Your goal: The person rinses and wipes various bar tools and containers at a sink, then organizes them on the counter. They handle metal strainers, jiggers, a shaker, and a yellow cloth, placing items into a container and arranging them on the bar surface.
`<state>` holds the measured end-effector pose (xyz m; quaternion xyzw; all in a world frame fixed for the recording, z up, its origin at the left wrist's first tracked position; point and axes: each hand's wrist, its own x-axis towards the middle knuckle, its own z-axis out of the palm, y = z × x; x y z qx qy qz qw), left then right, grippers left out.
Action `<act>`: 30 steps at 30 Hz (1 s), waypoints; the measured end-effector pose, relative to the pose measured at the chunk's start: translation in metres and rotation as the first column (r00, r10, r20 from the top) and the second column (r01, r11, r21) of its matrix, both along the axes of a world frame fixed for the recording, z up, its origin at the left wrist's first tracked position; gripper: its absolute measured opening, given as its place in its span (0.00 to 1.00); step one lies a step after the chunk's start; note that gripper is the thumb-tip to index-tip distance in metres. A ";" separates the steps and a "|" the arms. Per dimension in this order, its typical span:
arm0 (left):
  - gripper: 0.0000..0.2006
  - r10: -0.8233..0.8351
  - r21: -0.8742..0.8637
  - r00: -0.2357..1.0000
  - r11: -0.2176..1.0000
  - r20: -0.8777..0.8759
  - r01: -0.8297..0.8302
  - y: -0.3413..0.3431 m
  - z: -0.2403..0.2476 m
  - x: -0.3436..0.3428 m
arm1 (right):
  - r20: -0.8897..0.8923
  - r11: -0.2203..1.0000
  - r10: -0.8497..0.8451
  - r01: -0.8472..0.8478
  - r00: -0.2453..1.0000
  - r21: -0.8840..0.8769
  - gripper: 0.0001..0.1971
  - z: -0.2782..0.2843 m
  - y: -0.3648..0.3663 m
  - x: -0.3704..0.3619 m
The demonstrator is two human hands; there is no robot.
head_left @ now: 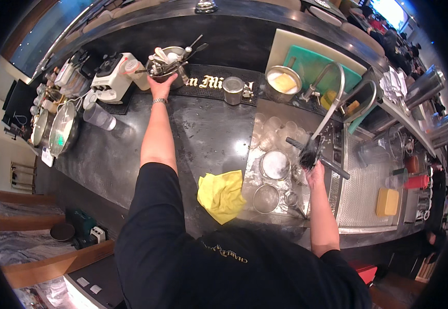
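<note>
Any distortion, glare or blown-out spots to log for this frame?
Head view: fisheye bends the ledge and blackens the corners; head view: the screen at upper right is nearly washed out; head view: pale reflections mark the dark counter.

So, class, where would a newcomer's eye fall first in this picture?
Probably on the bright yellow cloth, crumpled on the dark counter near the wearer's body. Next might come the green cutting board, leaning at the back right beyond the tap, then the utensil-filled metal container at the back left, the left grip against it.
</note>
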<state>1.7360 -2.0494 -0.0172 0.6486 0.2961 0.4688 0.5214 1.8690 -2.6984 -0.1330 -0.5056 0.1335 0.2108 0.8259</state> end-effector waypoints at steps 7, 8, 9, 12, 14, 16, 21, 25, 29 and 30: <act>0.44 0.190 0.366 0.675 0.922 -0.713 0.127 -0.007 0.032 -0.073 | -0.019 0.998 -0.010 0.011 1.000 0.060 0.16 0.002 -0.028 -0.030; 0.39 0.086 0.206 0.688 0.974 -0.721 0.094 -0.016 0.052 -0.071 | -0.009 0.997 -0.015 0.015 1.000 0.070 0.16 0.000 -0.027 -0.028; 0.32 0.231 0.189 0.638 0.973 -0.735 -0.134 -0.001 0.052 -0.075 | -0.013 0.996 0.020 -0.018 1.000 0.090 0.16 -0.005 -0.023 -0.029; 0.31 0.006 -0.442 0.931 0.879 -0.364 -0.178 -0.034 0.070 -0.040 | 0.014 0.994 0.045 -0.046 0.999 0.095 0.15 -0.017 -0.011 -0.018; 0.27 -0.002 -0.453 0.950 0.879 -0.312 -0.147 -0.025 0.059 -0.031 | 0.021 0.998 0.001 -0.003 1.000 0.065 0.15 -0.019 0.006 -0.015; 0.23 0.006 -0.366 0.968 0.925 -0.249 -0.100 -0.010 0.056 -0.017 | 0.115 0.998 -0.015 0.008 0.993 0.058 0.16 -0.030 0.011 -0.012; 0.21 -0.090 -0.394 0.938 0.918 -0.334 -0.052 0.020 0.042 -0.017 | 0.280 0.814 0.170 0.025 0.945 -0.580 0.21 -0.024 0.011 0.013; 0.25 -0.159 -0.353 0.887 0.936 -0.433 -0.005 0.020 0.047 -0.028 | 0.641 0.662 0.348 0.305 0.684 -0.685 0.28 0.036 0.045 -0.001; 0.36 -0.261 -0.450 0.849 0.893 -0.459 0.031 -0.011 0.052 -0.038 | 0.680 0.496 0.513 0.466 0.524 -0.733 0.25 0.034 0.046 -0.007; 0.38 -0.245 -0.478 0.853 0.878 -0.460 -0.005 -0.025 0.051 -0.043 | 0.687 0.493 0.555 0.480 0.469 -0.726 0.24 0.043 0.043 -0.009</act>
